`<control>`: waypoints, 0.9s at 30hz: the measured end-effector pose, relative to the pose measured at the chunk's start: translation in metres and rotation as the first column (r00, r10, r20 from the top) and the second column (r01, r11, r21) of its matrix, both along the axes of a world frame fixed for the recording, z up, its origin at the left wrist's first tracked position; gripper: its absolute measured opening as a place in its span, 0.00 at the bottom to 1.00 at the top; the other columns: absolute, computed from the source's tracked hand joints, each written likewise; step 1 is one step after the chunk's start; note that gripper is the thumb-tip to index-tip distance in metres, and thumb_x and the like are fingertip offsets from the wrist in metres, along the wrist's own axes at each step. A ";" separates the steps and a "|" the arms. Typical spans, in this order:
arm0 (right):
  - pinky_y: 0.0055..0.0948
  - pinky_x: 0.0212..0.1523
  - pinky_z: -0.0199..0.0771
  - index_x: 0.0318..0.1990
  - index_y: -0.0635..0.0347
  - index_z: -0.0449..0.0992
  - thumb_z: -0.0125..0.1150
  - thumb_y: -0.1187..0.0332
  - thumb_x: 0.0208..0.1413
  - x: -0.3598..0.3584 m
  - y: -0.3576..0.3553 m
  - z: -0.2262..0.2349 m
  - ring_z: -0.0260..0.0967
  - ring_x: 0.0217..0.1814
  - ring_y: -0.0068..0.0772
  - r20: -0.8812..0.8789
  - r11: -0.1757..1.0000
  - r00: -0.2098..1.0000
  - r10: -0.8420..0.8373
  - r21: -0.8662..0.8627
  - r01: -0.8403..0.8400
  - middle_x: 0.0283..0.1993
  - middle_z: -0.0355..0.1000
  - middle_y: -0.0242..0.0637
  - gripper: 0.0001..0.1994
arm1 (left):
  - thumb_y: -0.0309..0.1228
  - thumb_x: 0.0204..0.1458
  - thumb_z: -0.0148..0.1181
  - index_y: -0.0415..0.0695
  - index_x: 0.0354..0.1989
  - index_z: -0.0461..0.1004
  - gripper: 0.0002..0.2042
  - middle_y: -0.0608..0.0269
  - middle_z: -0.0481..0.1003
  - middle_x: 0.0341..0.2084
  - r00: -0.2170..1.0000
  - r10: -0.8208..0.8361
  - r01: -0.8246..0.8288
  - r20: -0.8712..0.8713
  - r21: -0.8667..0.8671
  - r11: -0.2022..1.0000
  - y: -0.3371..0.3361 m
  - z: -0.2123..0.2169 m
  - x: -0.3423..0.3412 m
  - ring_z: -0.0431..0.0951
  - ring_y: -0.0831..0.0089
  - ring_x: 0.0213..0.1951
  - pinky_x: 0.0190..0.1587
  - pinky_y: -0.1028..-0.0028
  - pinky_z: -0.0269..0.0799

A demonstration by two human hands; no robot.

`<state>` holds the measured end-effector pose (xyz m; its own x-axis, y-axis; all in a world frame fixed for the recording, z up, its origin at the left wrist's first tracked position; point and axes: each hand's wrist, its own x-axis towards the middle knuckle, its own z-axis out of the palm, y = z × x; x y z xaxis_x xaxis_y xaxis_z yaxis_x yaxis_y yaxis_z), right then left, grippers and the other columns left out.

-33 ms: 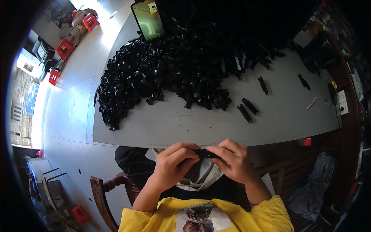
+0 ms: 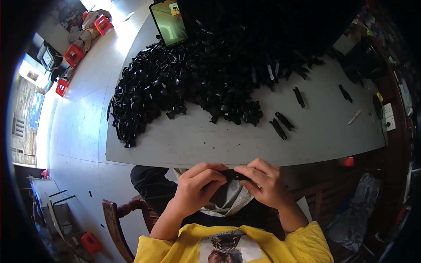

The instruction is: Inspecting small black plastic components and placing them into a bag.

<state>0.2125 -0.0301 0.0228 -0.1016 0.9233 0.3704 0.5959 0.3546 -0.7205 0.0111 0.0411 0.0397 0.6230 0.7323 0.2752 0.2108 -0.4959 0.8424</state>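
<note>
Between both hands, just off the table's near edge and above my lap, is a small, long black plastic-looking piece (image 2: 233, 175). My left hand (image 2: 198, 182) pinches its left end with thumb and fingers, and my right hand (image 2: 262, 180) grips the right end. Fingers cover much of it, so its exact kind cannot be told. On the table beyond lies a big heap of small, shiny, angular black pieces (image 2: 153, 83). Two long black pieces (image 2: 280, 126) lie side by side to the right of the heap's near edge, with another single piece (image 2: 298, 97) farther back.
The grey table (image 2: 175, 144) has a phone (image 2: 168, 23) standing at the far left. On the right are a black long piece (image 2: 345, 93), a pinkish pen (image 2: 354, 117) and a black bin-like container (image 2: 364, 61). A wooden chair arm (image 2: 112, 223) rises left of me.
</note>
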 end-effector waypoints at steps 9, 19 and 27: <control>0.36 0.30 0.74 0.42 0.63 0.73 0.66 0.70 0.47 -0.023 -0.006 -0.007 0.74 0.30 0.44 0.026 0.958 0.958 0.286 -0.019 -0.286 0.34 0.72 0.40 0.15 | 0.41 0.59 0.51 0.34 0.35 0.75 0.18 0.48 0.77 0.42 0.889 -0.104 0.301 0.445 -0.400 0.866 -0.007 0.000 0.008 0.76 0.56 0.47 0.53 0.64 0.69; 0.39 0.40 0.75 0.47 0.63 0.72 0.62 0.67 0.53 -0.055 -0.023 -0.034 0.72 0.43 0.49 -0.133 0.915 0.905 0.404 0.036 -0.403 0.39 0.72 0.48 0.15 | 0.35 0.64 0.41 0.30 0.39 0.75 0.19 0.46 0.78 0.40 0.839 -0.139 0.414 0.526 -0.452 0.790 -0.037 -0.025 -0.003 0.78 0.61 0.46 0.50 0.68 0.71; 0.38 0.34 0.74 0.39 0.59 0.70 0.62 0.67 0.50 -0.043 0.003 -0.024 0.72 0.35 0.43 0.220 0.962 0.936 0.274 -0.067 -0.265 0.33 0.70 0.41 0.11 | 0.33 0.59 0.50 0.34 0.43 0.73 0.13 0.50 0.75 0.44 0.975 0.102 -0.078 0.197 -0.129 0.989 -0.009 -0.035 -0.005 0.75 0.59 0.48 0.52 0.67 0.67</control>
<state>0.1690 -0.0273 -0.0007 -0.4256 0.8619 0.2757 0.6297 0.5009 -0.5937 0.0061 0.0322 0.0049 0.4932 0.8179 0.2963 0.0686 -0.3761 0.9240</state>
